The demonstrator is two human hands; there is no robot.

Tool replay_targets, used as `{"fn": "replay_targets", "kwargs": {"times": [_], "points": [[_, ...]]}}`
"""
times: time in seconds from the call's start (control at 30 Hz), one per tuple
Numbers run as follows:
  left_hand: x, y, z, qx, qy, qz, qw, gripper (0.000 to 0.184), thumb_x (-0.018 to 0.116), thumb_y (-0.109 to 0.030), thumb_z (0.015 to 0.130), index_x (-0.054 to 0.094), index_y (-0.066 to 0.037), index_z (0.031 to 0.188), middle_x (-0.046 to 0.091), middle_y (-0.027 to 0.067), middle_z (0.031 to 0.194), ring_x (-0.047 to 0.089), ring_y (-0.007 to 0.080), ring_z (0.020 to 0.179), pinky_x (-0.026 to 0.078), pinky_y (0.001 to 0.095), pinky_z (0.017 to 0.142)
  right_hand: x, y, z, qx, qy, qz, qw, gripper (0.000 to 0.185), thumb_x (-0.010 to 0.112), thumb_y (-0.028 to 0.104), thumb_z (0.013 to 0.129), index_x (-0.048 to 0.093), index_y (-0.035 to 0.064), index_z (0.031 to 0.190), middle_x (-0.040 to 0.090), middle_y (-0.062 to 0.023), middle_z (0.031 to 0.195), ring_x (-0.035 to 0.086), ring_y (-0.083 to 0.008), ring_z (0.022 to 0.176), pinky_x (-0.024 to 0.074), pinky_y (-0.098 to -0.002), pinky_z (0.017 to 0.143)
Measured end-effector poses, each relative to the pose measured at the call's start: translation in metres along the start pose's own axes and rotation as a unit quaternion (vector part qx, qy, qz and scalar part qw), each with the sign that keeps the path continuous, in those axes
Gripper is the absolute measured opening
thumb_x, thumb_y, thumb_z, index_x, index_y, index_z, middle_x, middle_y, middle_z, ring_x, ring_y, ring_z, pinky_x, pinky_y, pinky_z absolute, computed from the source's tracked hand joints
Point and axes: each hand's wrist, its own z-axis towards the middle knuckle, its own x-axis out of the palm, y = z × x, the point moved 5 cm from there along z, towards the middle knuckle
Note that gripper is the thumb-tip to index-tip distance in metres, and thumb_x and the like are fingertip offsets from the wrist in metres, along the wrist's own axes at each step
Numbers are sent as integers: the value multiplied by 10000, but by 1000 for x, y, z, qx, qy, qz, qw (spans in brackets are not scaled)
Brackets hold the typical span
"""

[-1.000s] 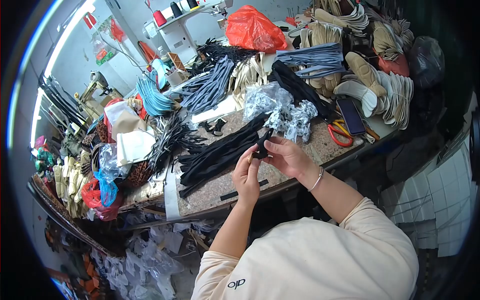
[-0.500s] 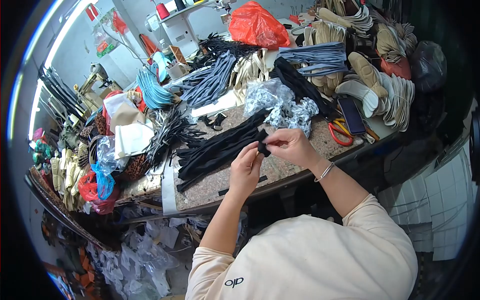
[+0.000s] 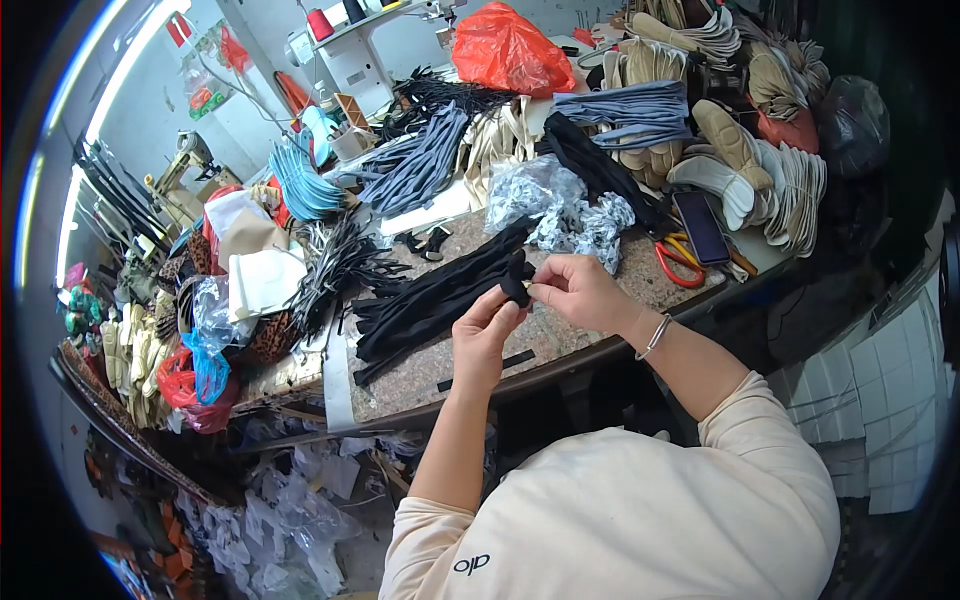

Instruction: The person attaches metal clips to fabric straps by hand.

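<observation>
Between my hands is a small black fabric piece (image 3: 516, 279), bent into a loop or fold. My left hand (image 3: 484, 331) pinches its lower left side with thumb and fingers. From the right, my right hand (image 3: 577, 290) grips its edge between thumb and forefinger. Just behind and left of my hands lies a bundle of black fabric strips (image 3: 430, 297) on the speckled tabletop (image 3: 420, 388). One short black strip (image 3: 487, 371) lies alone near the front edge, right of my left wrist.
Red-handled scissors (image 3: 680, 268) and a phone (image 3: 702, 228) lie at the right. Clear plastic bags (image 3: 540, 190) sit behind the strips. Grey-blue strips (image 3: 420, 160), a red bag (image 3: 510, 50) and stacked beige pads (image 3: 795, 195) crowd the back. White sheets (image 3: 268, 280) lie left.
The black piece has gone from flatter to more curled between my fingers. Both hands have shifted slightly, the left one a little left and downward.
</observation>
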Motion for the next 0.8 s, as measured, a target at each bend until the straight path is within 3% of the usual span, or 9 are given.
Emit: {"fn": "replay_targets", "kwargs": {"times": [0.07, 0.23, 0.4, 0.53, 0.57, 0.63, 0.7, 0.73, 0.8], "points": [[0, 6, -3, -24, -18, -45, 999, 104, 599, -10, 827, 603, 39, 918, 625, 99, 981, 603, 155, 810, 476, 228, 756, 6, -8, -4, 62, -7, 64, 996, 26, 592, 5, 784, 583, 23, 767, 555, -9, 712, 439, -71, 582, 390, -200, 539], [2, 19, -6, -40, -19, -59, 997, 105, 612, -34, 829, 604, 12, 922, 624, 89, 876, 603, 137, 772, 475, 218, 736, 8, -23, -11, -31, -137, 152, 978, 42, 559, 20, 820, 564, 32, 780, 549, -2, 750, 451, -63, 617, 398, -198, 558], [-2, 4, -4, -44, 57, 38, 997, 70, 621, -50, 825, 593, 0, 866, 597, 61, 793, 593, 123, 731, 469, 202, 712, 1, -22, -6, 21, 0, 121, 992, 47, 574, -4, 803, 545, 27, 823, 547, 0, 780, 453, -61, 637, 394, -194, 562], [1, 2, -4, -67, 96, 71, 991, 60, 616, -48, 827, 569, -18, 804, 578, 34, 747, 564, 104, 670, 461, 194, 684, -8, -7, -1, -83, 66, -129, 986, 101, 595, -18, 783, 536, 26, 852, 547, -3, 781, 447, -67, 649, 387, -193, 568], [-1, 2, -5, -68, 95, 70, 991, 60, 616, -48, 827, 569, -18, 804, 578, 34, 747, 564, 104, 670, 461, 194, 684, -5, -7, -2, -82, 67, -129, 986, 101, 595, -18, 783, 536, 26, 852, 547, -3, 781, 447, -67, 649, 387, -193, 568], [-2, 9, -8, -126, 105, 22, 986, 66, 614, -46, 824, 561, -26, 790, 568, 27, 734, 549, 98, 651, 457, 192, 672, -3, 8, -9, -243, -41, -210, 946, 88, 610, 14, 783, 536, 21, 829, 551, -14, 740, 471, -82, 625, 408, -207, 556], [-2, 14, -10, -182, 116, -27, 976, 74, 612, -44, 822, 554, -33, 777, 559, 20, 720, 534, 92, 632, 452, 191, 660, 0, 21, -24, -394, -147, -281, 863, 98, 626, 45, 783, 535, 17, 806, 556, -24, 699, 495, -97, 601, 429, -220, 544], [-2, 13, -9, -181, 116, -27, 976, 74, 612, -44, 822, 554, -33, 777, 559, 20, 720, 534, 92, 632, 452, 191, 660, 1, 22, -26, -394, -146, -281, 863, 98, 626, 45, 783, 535, 17, 806, 556, -24, 699, 495, -97, 601, 429, -220, 544], [-2, 10, -8, -165, 126, 48, 977, 72, 613, -30, 815, 554, -32, 774, 562, 23, 744, 529, 92, 639, 448, 188, 653, -3, 10, -24, -231, -90, -167, 954, 102, 626, 26, 784, 525, 24, 792, 547, -13, 698, 521, -91, 613, 442, -208, 544]]}}
